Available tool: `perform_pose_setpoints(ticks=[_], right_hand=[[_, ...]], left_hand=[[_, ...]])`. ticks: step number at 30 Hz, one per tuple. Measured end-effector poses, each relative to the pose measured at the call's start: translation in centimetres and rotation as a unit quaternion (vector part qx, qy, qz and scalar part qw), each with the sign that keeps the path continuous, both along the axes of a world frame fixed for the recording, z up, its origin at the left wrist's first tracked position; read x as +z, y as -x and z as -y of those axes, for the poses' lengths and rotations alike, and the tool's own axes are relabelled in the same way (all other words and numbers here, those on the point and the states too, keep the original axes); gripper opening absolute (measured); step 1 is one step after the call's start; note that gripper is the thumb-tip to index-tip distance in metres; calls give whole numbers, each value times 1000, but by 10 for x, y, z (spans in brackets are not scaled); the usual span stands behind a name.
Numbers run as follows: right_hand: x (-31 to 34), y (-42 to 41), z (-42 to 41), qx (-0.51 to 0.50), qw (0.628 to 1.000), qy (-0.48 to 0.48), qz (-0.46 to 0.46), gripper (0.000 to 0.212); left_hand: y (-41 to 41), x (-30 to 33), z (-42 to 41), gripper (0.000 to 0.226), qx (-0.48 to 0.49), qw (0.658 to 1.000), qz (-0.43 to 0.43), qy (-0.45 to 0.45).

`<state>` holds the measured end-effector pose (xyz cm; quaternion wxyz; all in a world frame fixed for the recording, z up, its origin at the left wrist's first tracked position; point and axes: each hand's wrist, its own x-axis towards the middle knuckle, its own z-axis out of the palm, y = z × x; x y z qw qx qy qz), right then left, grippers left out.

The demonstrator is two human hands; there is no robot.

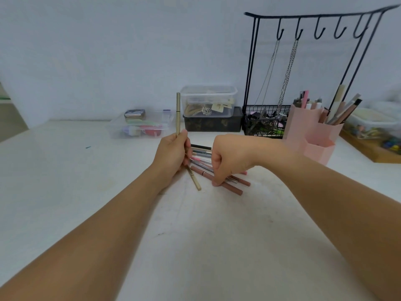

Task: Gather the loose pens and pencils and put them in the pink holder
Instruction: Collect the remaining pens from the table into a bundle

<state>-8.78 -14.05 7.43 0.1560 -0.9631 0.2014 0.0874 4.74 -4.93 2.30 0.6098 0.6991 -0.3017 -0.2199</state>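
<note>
My left hand [172, 156] grips a thin gold pencil [178, 114] and holds it upright above the white table. Just right of it lies a pile of loose pens and pencils [201, 158]. A second gold pencil [194, 180] lies at the pile's front left. My right hand [230, 158] is curled down over the pile, its fingertips pinching a long brown pencil [233, 188] at the front. The pink holder [312, 131], with several pencils standing in it, is to the right of my right hand.
A black wire rack [265, 124] with hooks and hanging chains stands behind the holder. Clear plastic boxes [208, 101] [138, 124] and a dark box [213, 123] line the back wall. A wooden tray [368, 148] with a tub sits at the far right.
</note>
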Motion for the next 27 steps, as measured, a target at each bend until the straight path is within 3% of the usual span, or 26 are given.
perform_pose_setpoints(ticks=[3, 7, 13, 21, 27], right_hand=[[2, 1, 0, -20, 1000, -15, -1, 24], [12, 12, 18, -72, 983, -151, 81, 17], [16, 15, 33, -84, 891, -356, 269, 16], [-6, -5, 9, -133, 848, -334, 389, 11], [-6, -4, 13, -135, 846, -342, 387, 8]], left_hand=[[1, -1, 1, 43, -2, 1000, 10, 3], [-2, 1, 2, 40, 12, 998, -45, 43], [6, 4, -2, 43, -90, 986, -104, 98], [19, 4, 1, 50, -159, 983, -56, 67], [18, 0, -2, 36, -199, 974, -47, 92]])
